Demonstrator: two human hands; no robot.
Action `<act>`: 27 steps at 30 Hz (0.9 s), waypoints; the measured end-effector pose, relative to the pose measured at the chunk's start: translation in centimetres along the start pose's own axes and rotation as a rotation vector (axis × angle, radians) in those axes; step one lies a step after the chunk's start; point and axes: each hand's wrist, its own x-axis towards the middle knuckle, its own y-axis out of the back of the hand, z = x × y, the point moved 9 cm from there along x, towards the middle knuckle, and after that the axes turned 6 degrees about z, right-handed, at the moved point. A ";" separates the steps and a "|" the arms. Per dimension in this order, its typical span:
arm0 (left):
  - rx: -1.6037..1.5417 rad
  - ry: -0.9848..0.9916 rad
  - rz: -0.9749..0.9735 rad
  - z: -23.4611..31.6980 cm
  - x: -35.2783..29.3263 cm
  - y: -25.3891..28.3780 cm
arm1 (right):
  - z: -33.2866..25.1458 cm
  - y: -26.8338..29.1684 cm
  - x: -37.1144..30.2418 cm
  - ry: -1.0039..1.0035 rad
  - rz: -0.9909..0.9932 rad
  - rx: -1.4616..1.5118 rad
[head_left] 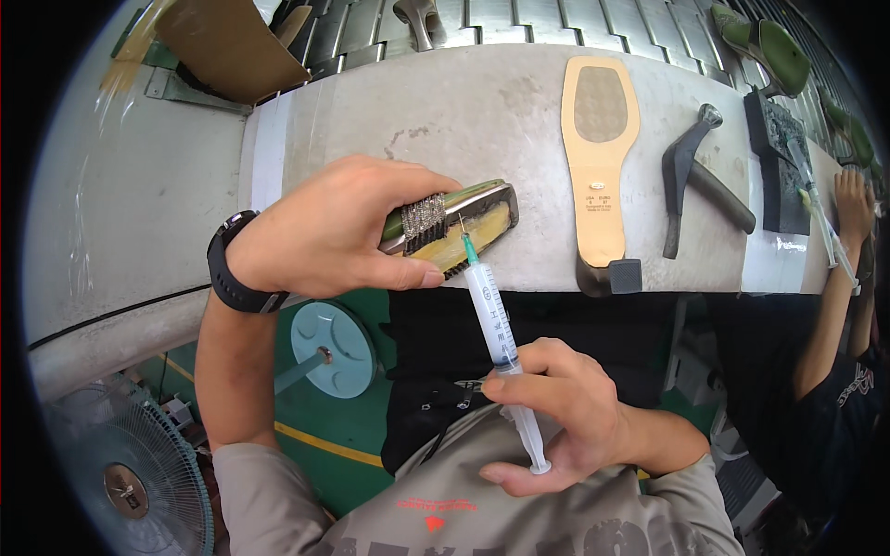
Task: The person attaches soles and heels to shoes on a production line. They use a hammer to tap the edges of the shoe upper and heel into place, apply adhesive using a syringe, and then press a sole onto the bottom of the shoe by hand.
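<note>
My left hand (338,227), with a dark watch on its wrist, is closed around a green shoe (445,199) with a glittering strap. The shoe is tipped so that its yellowish underside faces me, framed by a shiny dark edge. My right hand (565,408) grips a syringe (494,320) with clear barrel and green needle hub, thumb at the plunger's end. The needle tip reaches the shoe's underside; whether it touches cannot be told. Right of my hands lies a tan shoe sole (598,204) with a dark heel piece (612,277) at its near end.
A hammer (684,181) and a black block (777,162) lie to the right. A co-worker's hand (853,208) is beside another syringe (816,204). Green shoes (783,56) stand on the slatted metal conveyor (501,23). A cardboard box (227,46) and a fan (130,473) are left.
</note>
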 end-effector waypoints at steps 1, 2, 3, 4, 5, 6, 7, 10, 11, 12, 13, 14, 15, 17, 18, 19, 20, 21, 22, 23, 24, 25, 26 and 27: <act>0.015 -0.011 0.009 0.1 0.0 0.0 | 0.0 0.0 0.0 0.001 -0.001 0.010; 0.016 -0.011 0.004 0.1 0.0 0.0 | 0.0 0.0 0.1 0.003 -0.002 0.019; 0.014 -0.016 0.011 0.2 0.0 0.0 | 0.0 0.0 0.0 0.002 0.001 0.023; 0.013 -0.021 0.018 0.2 0.0 0.0 | 0.0 -0.1 0.0 0.002 -0.005 0.036; 0.014 -0.019 0.014 0.3 0.1 -0.1 | 0.0 -0.2 0.0 0.002 -0.010 0.048; 0.002 -0.013 0.015 0.3 0.1 -0.1 | 0.1 -0.2 0.0 -0.001 -0.007 0.051; -0.009 -0.006 0.016 0.3 0.1 -0.1 | 0.1 -0.2 0.1 0.001 -0.007 0.043; -0.012 -0.020 0.033 0.2 0.0 0.0 | 0.0 -0.2 0.1 0.004 0.006 0.037; -0.012 -0.020 0.029 0.2 0.0 0.0 | 0.0 -0.2 0.0 0.006 0.016 0.036; -0.006 -0.025 0.030 0.2 0.0 0.1 | 0.0 -0.1 0.0 0.005 0.019 0.036; 0.001 -0.029 0.032 0.3 0.1 0.1 | 0.0 0.0 0.0 0.005 0.014 0.032; 0.001 -0.030 0.030 0.3 0.1 0.1 | -0.1 0.0 0.0 0.005 0.009 0.027; 0.000 -0.025 0.029 0.3 0.1 0.1 | -0.1 0.1 0.1 0.003 0.012 0.026; -0.002 -0.023 0.025 0.3 0.2 0.1 | 0.0 0.1 0.3 0.000 0.007 0.031; -0.007 -0.013 0.024 0.3 0.2 0.1 | 0.0 0.0 0.2 -0.001 0.008 0.031; -0.012 -0.004 0.022 0.2 0.1 0.1 | 0.1 -0.1 0.2 -0.001 0.008 0.033; -0.013 -0.003 0.021 0.2 0.2 0.0 | 0.1 -0.1 0.2 -0.002 0.008 0.036; -0.010 -0.007 0.025 0.2 0.1 0.0 | 0.1 -0.1 0.2 -0.003 0.008 0.037; -0.007 -0.011 0.029 0.2 0.1 0.1 | 0.0 -0.1 0.2 -0.005 0.001 0.034; -0.008 -0.010 0.029 0.2 0.1 0.1 | 0.0 -0.2 0.2 -0.006 -0.007 0.031; -0.007 0.001 0.024 0.2 0.1 0.1 | 0.0 -0.2 0.1 -0.007 -0.006 0.031; -0.007 0.011 0.019 0.1 0.1 0.1 | 0.0 -0.1 0.1 -0.005 -0.007 0.027; -0.008 0.011 0.018 0.1 0.1 0.0 | 0.0 -0.1 0.0 -0.003 -0.009 0.023; -0.001 0.002 0.024 0.1 0.1 0.0 | 0.0 -0.1 0.1 -0.004 -0.008 0.024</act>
